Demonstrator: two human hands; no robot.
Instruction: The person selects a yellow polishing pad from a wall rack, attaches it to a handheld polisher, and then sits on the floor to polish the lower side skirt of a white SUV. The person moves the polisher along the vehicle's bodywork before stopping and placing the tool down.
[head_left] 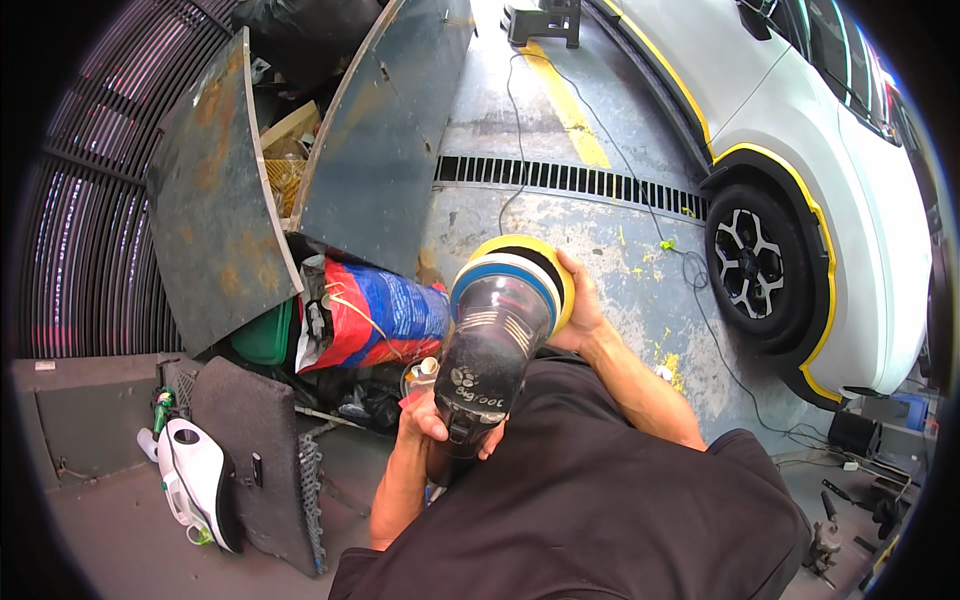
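Smooth, glossy plastic cases the polisher (492, 345), while the metal panel (205, 205) (rust-blotched) looks matt.

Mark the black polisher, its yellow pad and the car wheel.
Black polisher (485, 362): head view, middle of its body.
Yellow pad (518, 241): head view, top of its rim.
Car wheel (749, 263): head view, its hub.

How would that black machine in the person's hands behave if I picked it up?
The black machine probably feels heavy: it is bulky, and the left hand grips it. Its yellow pad, held by the right hand, looks foam-like and might squash.
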